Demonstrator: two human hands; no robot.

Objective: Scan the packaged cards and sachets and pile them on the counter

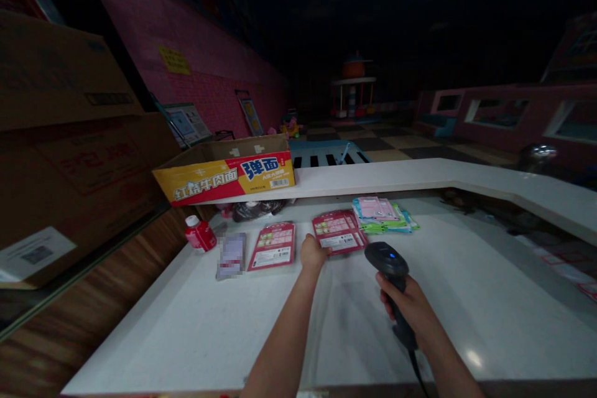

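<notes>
My right hand is wrapped round the handle of a black barcode scanner, which shows a small blue light and has a cable running down from its base. My left hand is at the near left edge of a fanned pile of flat red packs, its fingers closed on the edge of a pack. The fingertips are partly hidden. Left of this hand lies another red pack with a white label. Thin pink, green and blue packets are heaped just beyond the scanner.
A blurred-out flat item and a red bottle with a white cap are on the left of the white counter. A yellow and red carton rests on the raised ledge. Large cardboard boxes stand at far left.
</notes>
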